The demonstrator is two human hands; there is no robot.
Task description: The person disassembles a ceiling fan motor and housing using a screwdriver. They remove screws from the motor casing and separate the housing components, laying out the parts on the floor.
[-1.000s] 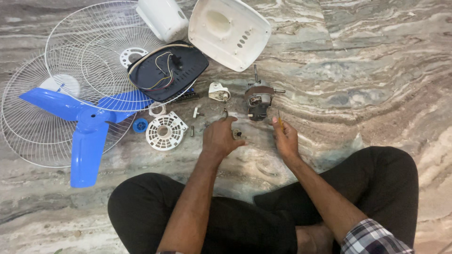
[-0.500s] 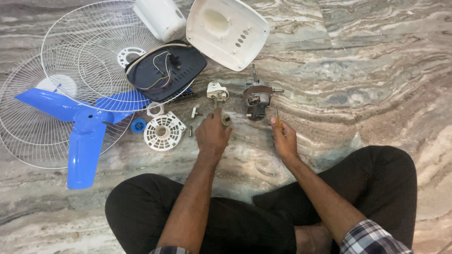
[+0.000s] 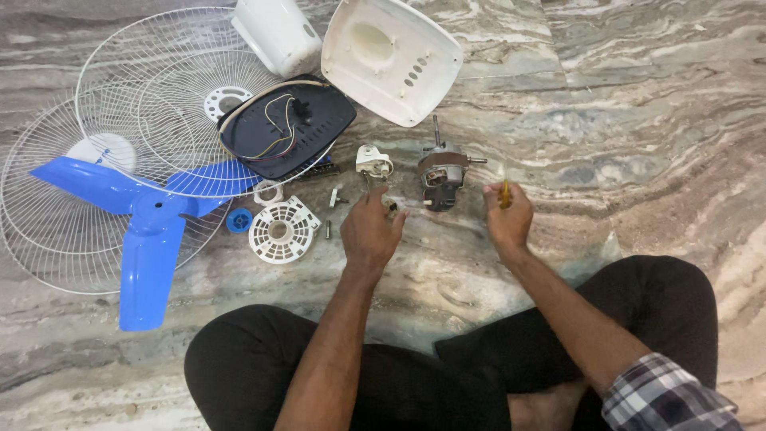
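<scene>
My left hand [image 3: 370, 230] rests low over the marble floor, its fingertips pinched on a small part just left of the fan motor [image 3: 440, 175]; what the part is I cannot tell. My right hand [image 3: 507, 217] is to the right of the motor and grips a screwdriver [image 3: 503, 182] with a yellow handle, shaft pointing up. A small white plastic piece [image 3: 373, 162] lies just beyond my left hand. A round white vented cover [image 3: 282, 231] lies to the left of that hand.
A blue fan blade [image 3: 148, 214] lies on white wire guards [image 3: 96, 152] at the left. Behind are a black base plate with wires [image 3: 287, 128], a white housing shell [image 3: 391, 60] and another white housing piece [image 3: 277, 32]. My crossed legs [image 3: 447, 367] fill the foreground.
My left hand has moved forward from near my knees toward the motor and the small white piece. My right hand has shifted slightly forward with the screwdriver.
</scene>
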